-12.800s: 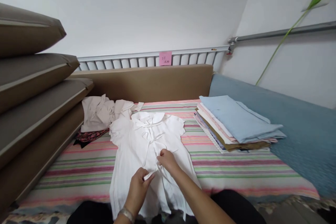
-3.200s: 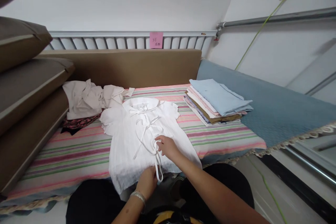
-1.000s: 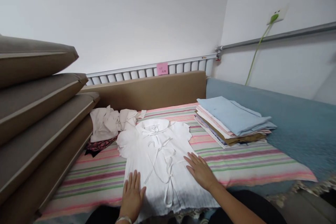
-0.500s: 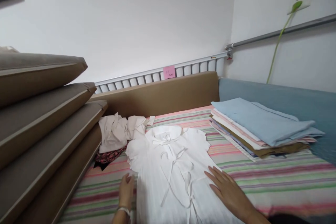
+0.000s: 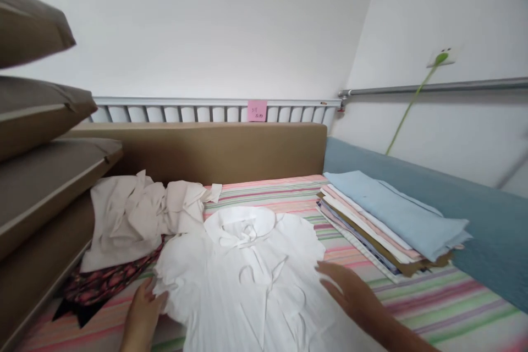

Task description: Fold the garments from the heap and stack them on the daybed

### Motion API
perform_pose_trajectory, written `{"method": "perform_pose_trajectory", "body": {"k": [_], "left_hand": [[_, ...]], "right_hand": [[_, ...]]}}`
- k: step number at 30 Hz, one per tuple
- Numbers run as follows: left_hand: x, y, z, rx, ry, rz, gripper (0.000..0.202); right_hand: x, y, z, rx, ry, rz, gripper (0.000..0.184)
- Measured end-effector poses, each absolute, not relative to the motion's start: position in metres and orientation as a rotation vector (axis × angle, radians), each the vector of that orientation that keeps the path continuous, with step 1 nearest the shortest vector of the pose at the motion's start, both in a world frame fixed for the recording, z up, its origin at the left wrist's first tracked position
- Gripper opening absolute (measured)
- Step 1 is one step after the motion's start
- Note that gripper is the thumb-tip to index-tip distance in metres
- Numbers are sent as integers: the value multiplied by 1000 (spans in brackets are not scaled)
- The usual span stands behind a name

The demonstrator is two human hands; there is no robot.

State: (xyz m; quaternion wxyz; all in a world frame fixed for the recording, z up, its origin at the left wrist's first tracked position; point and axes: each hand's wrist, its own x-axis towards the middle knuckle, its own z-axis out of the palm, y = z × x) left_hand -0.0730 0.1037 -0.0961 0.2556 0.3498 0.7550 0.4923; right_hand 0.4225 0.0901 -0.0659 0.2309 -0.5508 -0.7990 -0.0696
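A white blouse [image 5: 247, 275] with a round collar and thin front ties lies spread face up on the striped bedsheet [image 5: 454, 300]. My left hand [image 5: 142, 313] touches the edge of its left sleeve, fingers bent over the fabric. Over on the blouse's right side, my right hand [image 5: 350, 294] rests flat, its fingers stretched out and slightly blurred.
A crumpled beige garment [image 5: 132, 217] lies over dark patterned cloth [image 5: 99, 286] at the left. Folded clothes [image 5: 391, 223] are stacked at the right, light blue on top. Brown cushions [image 5: 41, 176] pile up at the far left; a brown board [image 5: 214, 148] stands behind.
Both hands have slid up along the blouse's sides, from the lower hem area to its sleeves. The camera has swung left and down.
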Motion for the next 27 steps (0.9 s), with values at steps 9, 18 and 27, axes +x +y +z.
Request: {"method": "perform_pose_trajectory", "body": {"k": [9,18,27], "left_hand": [[-37,108,-64,1744,2096,1393,45],[-32,126,-96,1781,2038,1300,41],[-31,128,-100,1840,2068,1274,39]], "right_hand": [[247,264,-17,-1515,-2400,75,32],[205,332,-50,-1932,-2510,89,55],[247,350,-38,-2067,-2445,157,44]]}}
